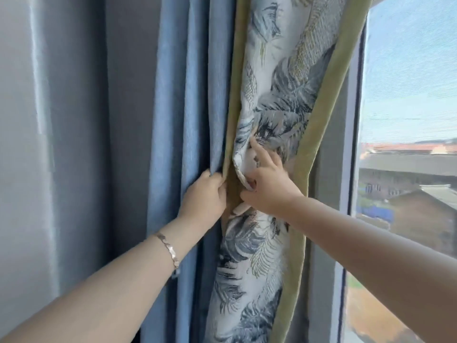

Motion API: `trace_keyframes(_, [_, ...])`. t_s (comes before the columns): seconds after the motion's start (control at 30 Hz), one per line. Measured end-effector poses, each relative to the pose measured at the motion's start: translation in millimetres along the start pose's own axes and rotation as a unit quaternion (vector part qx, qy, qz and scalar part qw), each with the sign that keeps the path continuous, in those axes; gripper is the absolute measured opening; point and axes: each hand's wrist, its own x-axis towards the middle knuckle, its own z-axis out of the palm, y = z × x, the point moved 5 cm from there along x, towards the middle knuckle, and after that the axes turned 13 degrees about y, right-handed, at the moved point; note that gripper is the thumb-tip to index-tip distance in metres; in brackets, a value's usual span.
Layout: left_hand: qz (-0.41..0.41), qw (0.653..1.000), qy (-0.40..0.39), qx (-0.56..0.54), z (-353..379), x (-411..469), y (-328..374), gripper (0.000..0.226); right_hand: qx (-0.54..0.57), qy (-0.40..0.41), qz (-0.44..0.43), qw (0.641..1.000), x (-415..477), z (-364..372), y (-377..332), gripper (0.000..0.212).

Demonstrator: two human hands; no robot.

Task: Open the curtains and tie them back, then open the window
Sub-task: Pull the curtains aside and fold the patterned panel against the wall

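A curtain hangs gathered at the left of the window: plain blue folds (173, 107), then a white panel with a grey leaf print (279, 95) edged in olive green (319, 120). It is pinched in at mid height. My left hand (205, 194) is closed around the blue folds and green edge at that waist. My right hand (267, 186) presses on the leaf panel there, forefinger pointing up, thumb and fingers pinching a fold of white printed cloth. I cannot tell whether that fold is a tieback. The window pane (408, 95) is uncovered at the right.
A grey wall (37, 144) fills the left side. The window frame's dark upright (356, 144) stands just right of the curtain. Through the glass I see sky and rooftops (408, 169). A gold bracelet (170, 251) sits on my left wrist.
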Motion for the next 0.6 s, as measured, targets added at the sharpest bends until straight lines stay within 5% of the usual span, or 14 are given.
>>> trace_keyframes(0.1, [-0.065,0.994,-0.008,-0.088,-43.2,-34.3,5.8,0.047,0.028,0.014,-0.014,0.999,-47.1,-20.8,-18.1,0.025])
trace_keyframes(0.23, [-0.165,0.969,-0.029,-0.181,-107.4,-78.9,15.5,0.035,0.074,0.051,0.002,0.996,-117.8,-57.3,-53.0,0.03])
trace_keyframes(0.47, [-0.222,0.943,-0.04,-0.243,-205.6,-115.6,41.6,0.028,0.083,0.064,-0.059,0.993,-201.5,-108.1,-138.7,0.027])
trace_keyframes(0.6, [-0.294,0.866,-0.097,-0.393,-235.5,-116.5,64.1,0.054,0.039,0.001,-0.026,0.999,-209.7,-118.6,-160.4,0.039])
